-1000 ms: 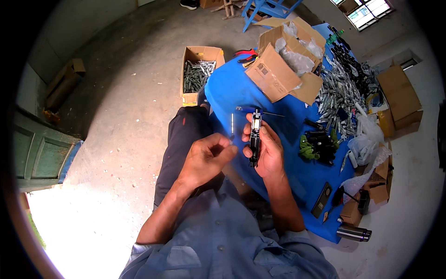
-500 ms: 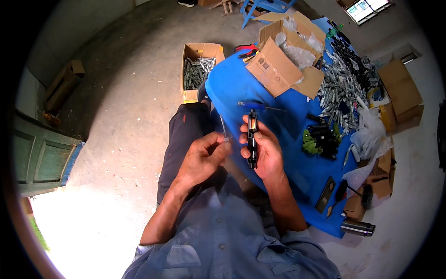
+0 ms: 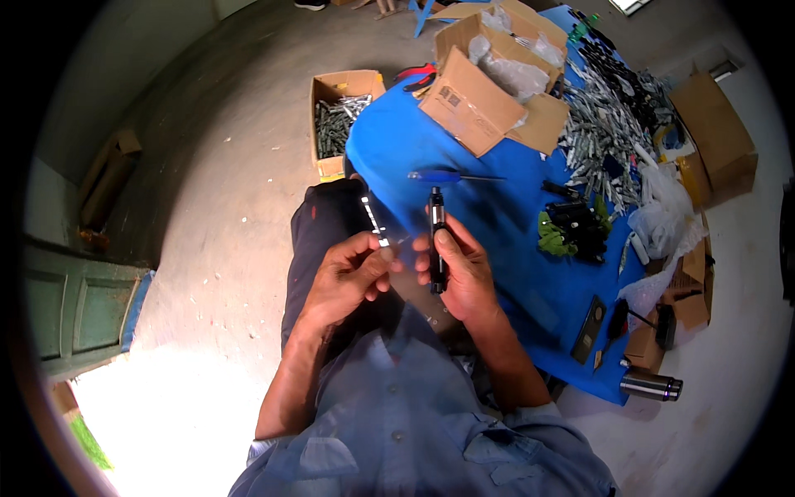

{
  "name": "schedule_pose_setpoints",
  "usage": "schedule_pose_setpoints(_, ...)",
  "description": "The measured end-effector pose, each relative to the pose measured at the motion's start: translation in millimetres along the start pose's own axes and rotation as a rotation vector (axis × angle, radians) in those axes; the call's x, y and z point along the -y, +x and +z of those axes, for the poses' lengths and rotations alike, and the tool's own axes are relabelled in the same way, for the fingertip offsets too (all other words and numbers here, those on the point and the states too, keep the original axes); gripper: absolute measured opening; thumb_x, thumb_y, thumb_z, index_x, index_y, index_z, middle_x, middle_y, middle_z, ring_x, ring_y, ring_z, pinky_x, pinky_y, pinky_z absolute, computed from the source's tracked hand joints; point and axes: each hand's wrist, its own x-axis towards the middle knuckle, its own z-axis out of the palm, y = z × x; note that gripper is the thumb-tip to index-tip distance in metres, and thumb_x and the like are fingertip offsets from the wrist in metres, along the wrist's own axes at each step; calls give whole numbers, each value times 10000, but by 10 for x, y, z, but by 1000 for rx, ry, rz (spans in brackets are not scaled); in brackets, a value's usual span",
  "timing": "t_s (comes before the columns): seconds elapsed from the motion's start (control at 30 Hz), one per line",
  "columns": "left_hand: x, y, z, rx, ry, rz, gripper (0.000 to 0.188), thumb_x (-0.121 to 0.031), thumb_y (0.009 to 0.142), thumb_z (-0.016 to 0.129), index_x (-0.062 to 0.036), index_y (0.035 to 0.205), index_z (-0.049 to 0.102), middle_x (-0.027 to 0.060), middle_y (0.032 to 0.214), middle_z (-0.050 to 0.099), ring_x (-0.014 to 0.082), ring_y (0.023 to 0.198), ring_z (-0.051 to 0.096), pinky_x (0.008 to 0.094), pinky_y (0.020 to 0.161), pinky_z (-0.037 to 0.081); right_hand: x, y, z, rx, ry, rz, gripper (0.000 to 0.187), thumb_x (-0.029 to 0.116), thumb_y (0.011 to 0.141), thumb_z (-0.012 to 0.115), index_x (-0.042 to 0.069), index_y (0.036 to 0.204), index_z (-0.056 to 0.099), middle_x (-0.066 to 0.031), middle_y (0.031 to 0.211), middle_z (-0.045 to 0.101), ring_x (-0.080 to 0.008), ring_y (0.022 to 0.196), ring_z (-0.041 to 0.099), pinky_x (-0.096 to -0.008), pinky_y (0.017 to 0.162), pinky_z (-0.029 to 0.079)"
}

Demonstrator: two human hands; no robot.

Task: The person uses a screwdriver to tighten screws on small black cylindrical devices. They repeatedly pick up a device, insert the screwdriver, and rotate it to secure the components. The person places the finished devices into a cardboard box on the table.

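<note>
My left hand (image 3: pixel 352 269) pinches the lower end of a narrow strip (image 3: pixel 374 217) with small white spots along it; its exact kind I cannot make out. Upright in my right hand (image 3: pixel 464 269) is a slim black tube-shaped device (image 3: pixel 437 240) with a shiny metal band near its top. The thumb presses on its side and the fingers wrap around behind it. Both hands are over my lap at the table edge, apart from each other. Just beyond the black device, a blue-handled screwdriver (image 3: pixel 437 176) lies on the blue table cover (image 3: pixel 389 141).
Red-handled pliers (image 3: pixel 418 76) lie by an open cardboard box (image 3: pixel 468 103) of plastic bags. Silver and black parts (image 3: pixel 609 124) are heaped at the far right. Black pieces (image 3: pixel 575 228) rest on green material. A metal flask (image 3: pixel 652 386) sits at the near right; a floor box (image 3: pixel 342 120) holds metal parts.
My right hand has turned the black device, so its open face with copper-coloured inside no longer shows. The strip in my left hand now shows its spotted face. The view has shifted slightly.
</note>
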Motion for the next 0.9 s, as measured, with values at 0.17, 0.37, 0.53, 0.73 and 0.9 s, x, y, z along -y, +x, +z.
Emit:
schedule_pose_setpoints(0.17, 68, 42, -48, -181, 139, -94, 207, -289, 1044, 677, -106, 1131, 715, 36, 951, 761, 51, 648, 582, 200, 520, 432, 78, -139, -128, 23, -12, 104, 218, 174, 1096, 516, 42, 1232, 625, -16, 883, 667, -75, 645, 574, -234, 567, 489)
schedule_pose_setpoints(0.37, 83, 264, -283, -152, 74, 62, 222, -293, 1069, 656, -76, 1114, 676, 3, 922, 672, 30, 633, 531, 156, 489, 398, 46, -446, -426, -17, 82, 2, 436, 78, 1040, 520, 9, 1470, 527, -67, 1123, 679, -84, 777, 630, -234, 556, 525)
schedule_pose_setpoints(0.53, 151, 453, -442, -144, 63, 103, 237, -300, 1078, 658, -67, 1108, 688, 12, 905, 686, 24, 620, 528, 163, 477, 382, 462, -1012, -817, -435, 30, -110, 343, 137, 1041, 580, -18, 1346, 597, -58, 899, 651, -90, 667, 570, -225, 550, 456)
schedule_pose_setpoints(0.73, 55, 528, -590, -143, 61, 124, 219, -279, 1080, 654, -66, 1121, 686, 17, 905, 691, 17, 595, 523, 149, 469, 380, 1782, -1712, -1602, -900, -96, -507, 171, 100, 909, 630, 16, 1054, 662, -4, 708, 566, -72, 525, 445, -217, 463, 322)
schedule_pose_setpoints(0.9, -8, 522, -519, -135, 127, 102, 201, -278, 1074, 656, -81, 1089, 698, 5, 883, 690, 16, 573, 518, 155, 459, 363, 3931, -2470, -2962, -913, -275, -715, 318, 262, 1056, 579, -53, 1068, 618, -139, 988, 733, -143, 639, 661, -203, 501, 526)
